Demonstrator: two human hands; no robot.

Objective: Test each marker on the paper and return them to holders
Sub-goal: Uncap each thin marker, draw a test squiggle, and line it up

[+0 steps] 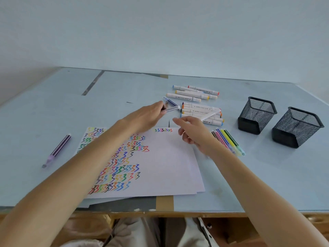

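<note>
While my left hand (147,115) pinches a striped marker (171,109) beyond the paper's (165,163) far edge, my right hand (193,132) hovers loosely open beside it. To the right, two black wire-mesh holders (256,114) stand with nothing visible inside. White chunky markers (201,111) lie heaped between; slim smooth ones (227,141) lie nearer.

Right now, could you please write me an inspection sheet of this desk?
Surface: pale blue table, worn strips near its back edge.
Job's things: paper covered in coloured squiggles; white markers heaped; thin pens in a row; two mesh holders, seemingly empty.
Clutter: purple pen lying apart, left.
Grippers: left hand grips a blue pen; right hand open, holding nothing.
Cables: nothing seen.
Surroundings: plain wall.
</note>
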